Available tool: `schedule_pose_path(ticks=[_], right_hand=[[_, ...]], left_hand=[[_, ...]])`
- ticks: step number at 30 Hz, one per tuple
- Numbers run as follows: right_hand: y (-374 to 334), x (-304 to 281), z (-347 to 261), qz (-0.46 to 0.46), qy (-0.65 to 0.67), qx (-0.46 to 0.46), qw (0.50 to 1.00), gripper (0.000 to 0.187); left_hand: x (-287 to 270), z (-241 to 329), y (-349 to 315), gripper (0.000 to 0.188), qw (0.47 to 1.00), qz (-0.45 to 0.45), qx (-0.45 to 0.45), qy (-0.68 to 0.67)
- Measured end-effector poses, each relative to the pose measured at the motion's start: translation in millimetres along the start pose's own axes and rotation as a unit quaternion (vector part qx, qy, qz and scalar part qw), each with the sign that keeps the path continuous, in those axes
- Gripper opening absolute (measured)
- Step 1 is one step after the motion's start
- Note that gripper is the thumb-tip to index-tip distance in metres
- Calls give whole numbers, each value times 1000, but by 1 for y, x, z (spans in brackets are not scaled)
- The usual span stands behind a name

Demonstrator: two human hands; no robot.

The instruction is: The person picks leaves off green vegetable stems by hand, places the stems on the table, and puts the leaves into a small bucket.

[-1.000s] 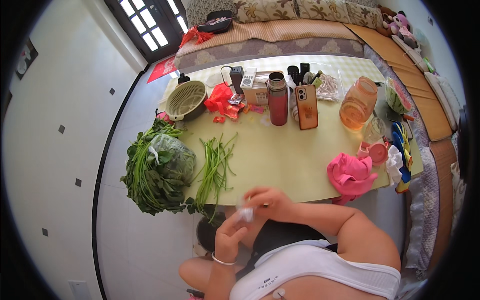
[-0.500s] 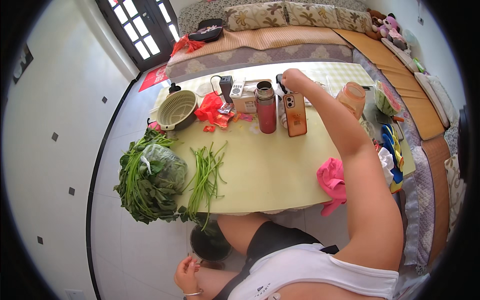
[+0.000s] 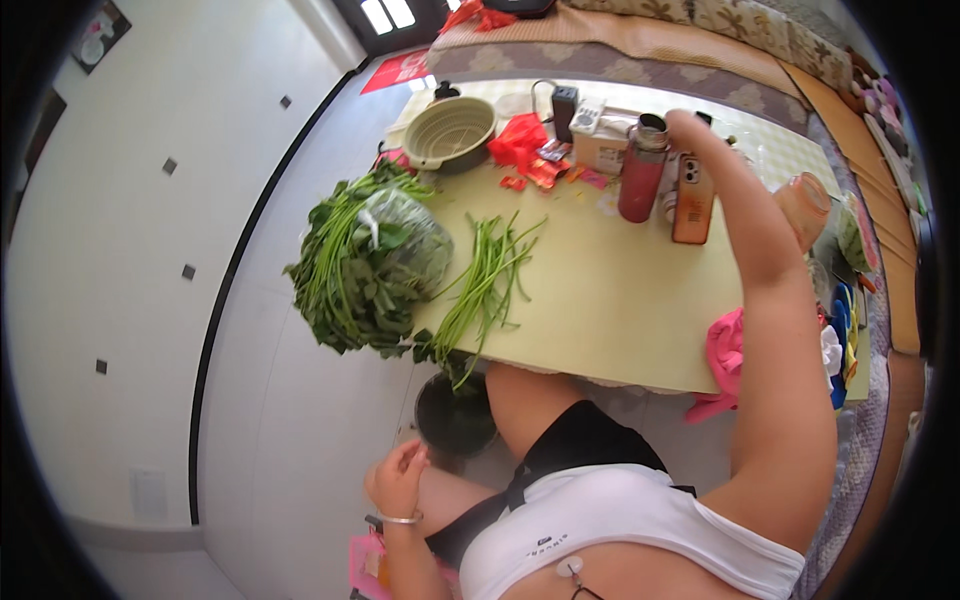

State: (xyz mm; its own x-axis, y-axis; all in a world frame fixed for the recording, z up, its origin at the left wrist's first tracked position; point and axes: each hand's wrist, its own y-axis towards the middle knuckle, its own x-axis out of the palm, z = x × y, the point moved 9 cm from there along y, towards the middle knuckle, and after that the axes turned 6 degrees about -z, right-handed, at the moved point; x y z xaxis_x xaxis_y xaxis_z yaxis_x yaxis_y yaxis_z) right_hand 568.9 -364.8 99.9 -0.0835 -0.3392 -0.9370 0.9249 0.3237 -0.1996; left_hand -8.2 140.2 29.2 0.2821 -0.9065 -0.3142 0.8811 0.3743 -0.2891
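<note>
- Right hand (image 3: 686, 129), down low a second ago, now reaches beyond the phone (image 3: 691, 208), near the bottle (image 3: 643, 182).
- Its grip I cannot tell.
- Left hand (image 3: 396, 482): near the bucket (image 3: 455, 414), fingers loosely parted, seemingly empty.

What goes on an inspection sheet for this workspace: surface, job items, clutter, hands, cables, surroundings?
Surface: pale yellow table, checked pattern along its far side.
Job's things: leafy greens heaped at the left end with a clear plastic bag; loose green stems beside them; dark bin below the near edge.
Clutter: colander, red plastic, flask, phone standing upright, pink cloth.
Left hand: near the bin, fingers partly bent; grip unclear.
Right hand: at the table's far side, beyond the phone; fingertips hidden.
Cables: one thin dark cable looping beside a black box.
Surroundings: sofa behind; dark door beyond.
</note>
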Motion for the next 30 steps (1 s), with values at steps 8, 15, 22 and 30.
schedule_pose_path(ticks=[8,15,22,30], right_hand=[[-162,-119,-1,448,352,167,805,21],[-220,-106,-137,440,488,18,753,13],[-194,-26,-306,127,698,-121,694,13],[-213,-8,-380,177,494,-246,815,8]], left_hand=[[22,9,47,24,999,-24,21,12],[62,86,111,22,963,34,167,210],[125,133,186,34,858,50,221,461],[122,109,225,31,929,-75,126,341]])
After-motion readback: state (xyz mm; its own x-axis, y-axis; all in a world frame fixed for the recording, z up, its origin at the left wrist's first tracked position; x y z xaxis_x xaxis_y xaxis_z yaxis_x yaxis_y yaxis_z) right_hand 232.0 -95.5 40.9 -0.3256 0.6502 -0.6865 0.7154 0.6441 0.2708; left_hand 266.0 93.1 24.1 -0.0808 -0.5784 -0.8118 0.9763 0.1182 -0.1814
